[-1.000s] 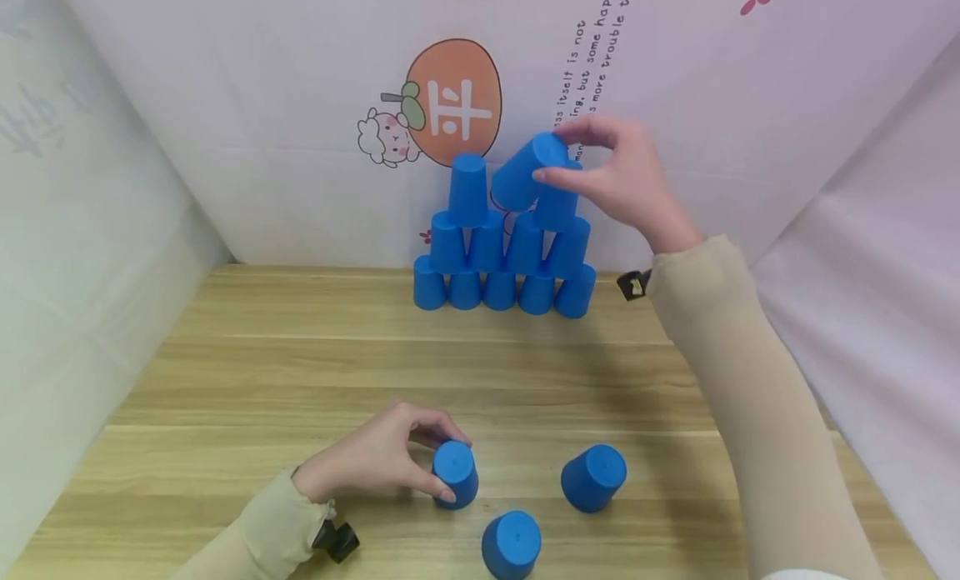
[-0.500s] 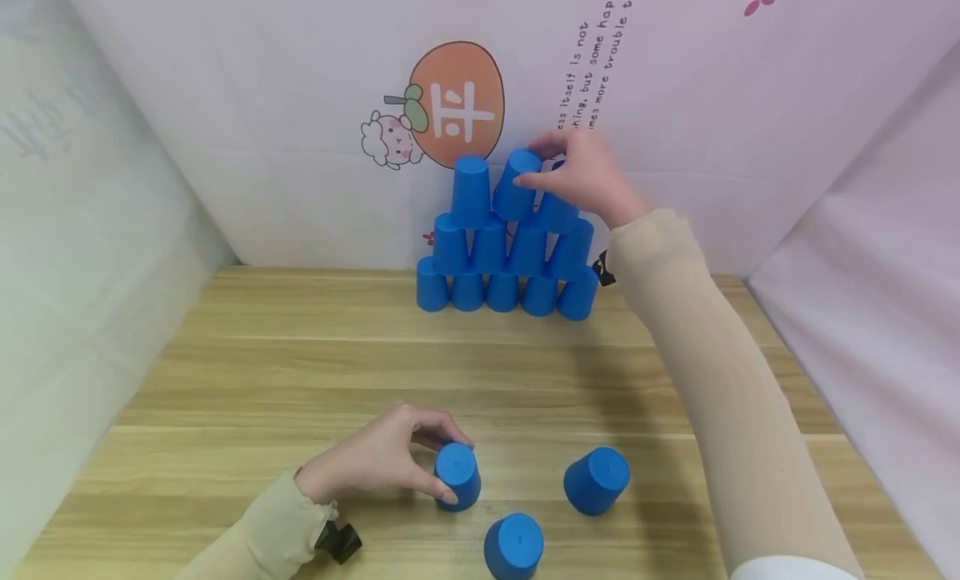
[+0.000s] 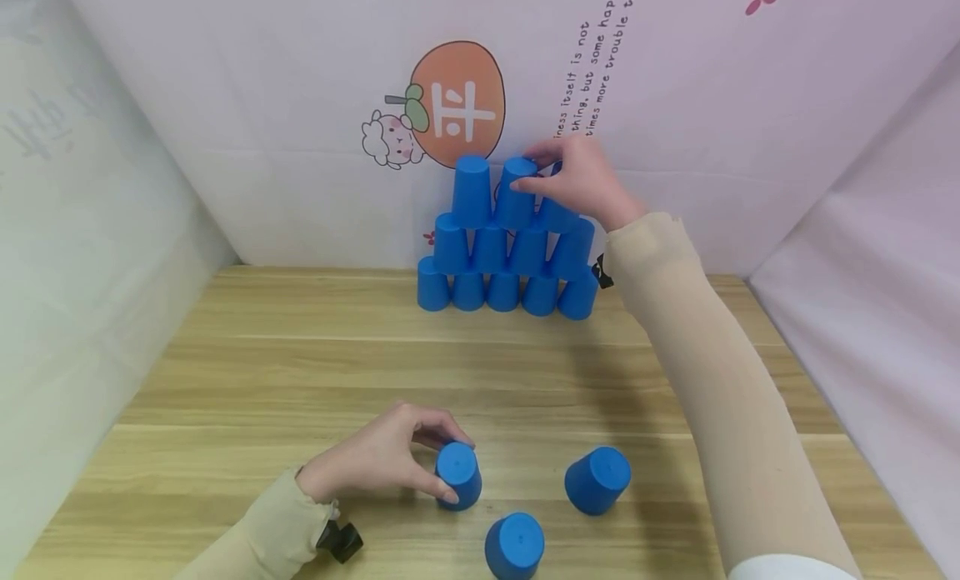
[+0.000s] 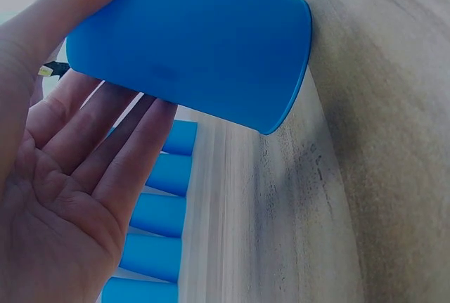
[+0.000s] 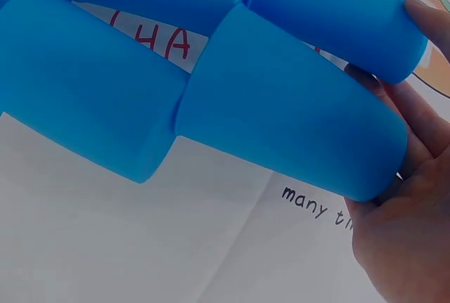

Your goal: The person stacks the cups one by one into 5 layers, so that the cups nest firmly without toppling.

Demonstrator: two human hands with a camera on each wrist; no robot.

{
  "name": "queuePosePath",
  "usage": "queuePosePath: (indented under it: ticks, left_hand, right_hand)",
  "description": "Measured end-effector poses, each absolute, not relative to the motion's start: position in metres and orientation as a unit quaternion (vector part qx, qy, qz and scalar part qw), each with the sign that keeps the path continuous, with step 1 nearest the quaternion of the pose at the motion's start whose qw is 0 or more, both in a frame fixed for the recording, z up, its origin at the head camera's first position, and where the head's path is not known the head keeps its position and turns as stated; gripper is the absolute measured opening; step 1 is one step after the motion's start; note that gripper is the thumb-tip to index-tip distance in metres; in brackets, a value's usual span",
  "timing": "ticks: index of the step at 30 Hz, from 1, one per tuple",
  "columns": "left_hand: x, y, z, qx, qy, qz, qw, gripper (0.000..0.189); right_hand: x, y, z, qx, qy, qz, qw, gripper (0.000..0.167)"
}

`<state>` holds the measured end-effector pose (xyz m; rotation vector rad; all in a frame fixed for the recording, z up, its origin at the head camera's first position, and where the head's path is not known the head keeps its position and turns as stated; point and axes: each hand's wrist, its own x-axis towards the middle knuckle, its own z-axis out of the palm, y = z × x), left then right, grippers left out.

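Upside-down blue plastic cups form a stacked pyramid at the back of the table, with several in the bottom row [image 3: 503, 292] and second row [image 3: 490, 248]. Three cups make up the top row. My right hand [image 3: 591, 182] pinches the upper end of the middle cup [image 3: 514, 198], which stands upright between the left cup [image 3: 471, 192] and the right cup [image 5: 295, 110]. The hand partly hides that right cup in the head view. Near the front, my left hand [image 3: 382, 453] holds another upside-down cup [image 4: 190, 50] between thumb and fingers, on the table.
Two more upside-down cups stand near the front, one at the front middle [image 3: 514, 547] and one farther right [image 3: 597, 481]. The wooden table [image 3: 337, 355] meets a printed white cloth backdrop [image 3: 300, 105] right behind the pyramid. Cloth walls stand at both sides.
My right hand has moved left and down with the cup. That cup went from tilted above the second row to upright between the other two. My left hand has stayed put.
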<state>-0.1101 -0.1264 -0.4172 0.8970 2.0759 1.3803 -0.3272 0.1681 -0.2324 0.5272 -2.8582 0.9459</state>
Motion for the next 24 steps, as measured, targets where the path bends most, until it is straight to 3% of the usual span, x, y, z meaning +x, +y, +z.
queuePosePath:
  ticks: [11, 18, 24]
  left_hand:
    - [-0.109, -0.126, -0.417, 0.326, 0.764, 0.501, 0.242, 0.043]
    - [-0.109, -0.126, -0.418, 0.328, 0.763, 0.502, 0.241, 0.042]
    - [-0.109, -0.125, -0.417, 0.328, 0.763, 0.502, 0.243, 0.043]
  right_hand:
    - [-0.31, 0.178, -0.224, 0.169, -0.923, 0.34, 0.066, 0.071]
    - [-0.271, 0.199, -0.223, 0.231, -0.913, 0.318, 0.106, 0.067]
    - [-0.225, 0.224, -0.248, 0.318, -0.9, 0.272, 0.125, 0.056]
